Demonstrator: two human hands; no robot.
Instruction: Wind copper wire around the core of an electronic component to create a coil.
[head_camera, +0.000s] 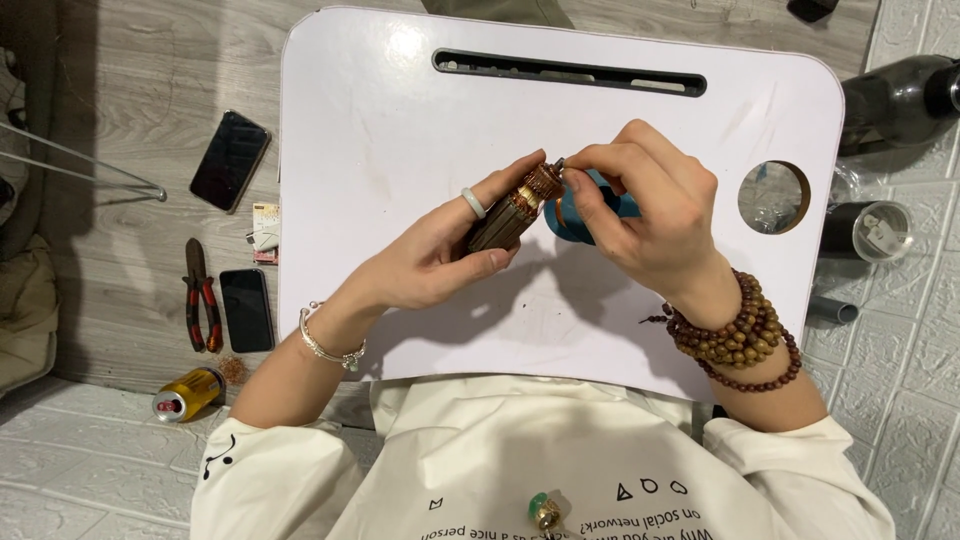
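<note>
Above white tray (400, 120), hands grip ribbed copper-wound cylinder (518, 210).

I see a white lap table (400, 120) with a dark slot along its far edge, standing on grey wooden floor (140, 80). Left of the table lie two phones (230, 160) (247, 309), red-handled pliers (199, 296) and a yellow can (188, 393).

Home floor hobby spot: white lap desk (380, 130) on grey wood-look flooring, with two phones (230, 160), pliers (199, 297) and a drink can (188, 393) left of the desk.
</note>
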